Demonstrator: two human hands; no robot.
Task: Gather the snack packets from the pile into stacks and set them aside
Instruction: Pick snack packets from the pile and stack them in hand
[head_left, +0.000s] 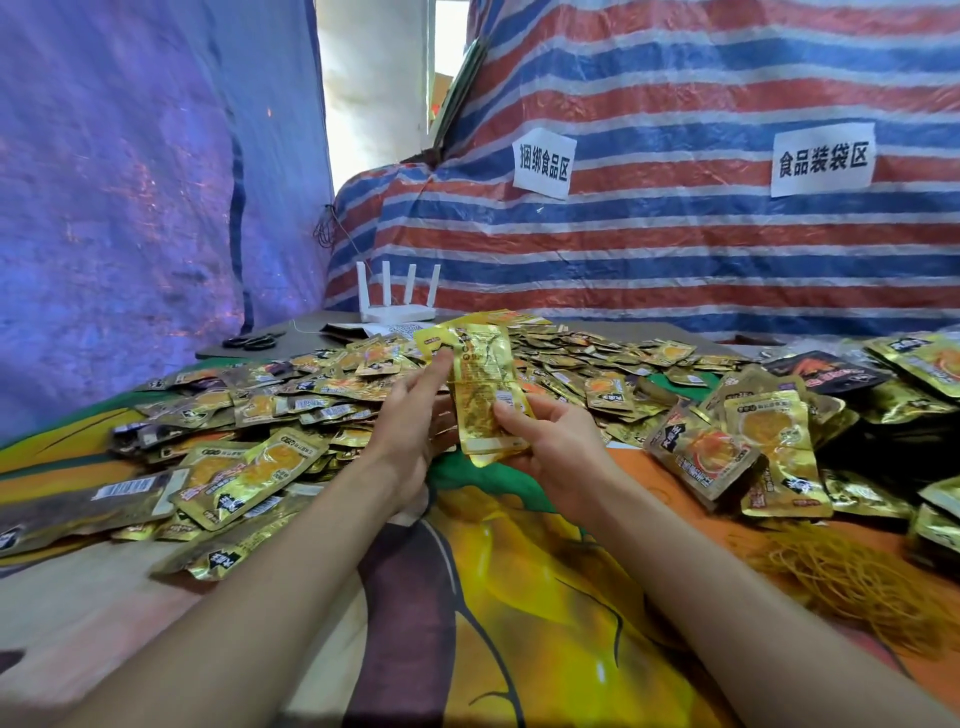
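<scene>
A wide pile of gold snack packets (332, 395) covers the table from left to right in front of me. My right hand (550, 447) grips the lower end of a small upright stack of gold packets (485, 395), thumb across its front. My left hand (415, 421) reaches up beside the stack, its fingers straight and touching the stack's upper left edge. The stack stands tilted slightly left above the pile.
A colourful printed cloth (519, 597) covers the table. Yellow rubber bands (857, 577) lie in a heap at the right. A white router (397, 301) and black scissors (249, 341) sit at the back. Striped tarpaulin (675, 249) with paper signs hangs behind.
</scene>
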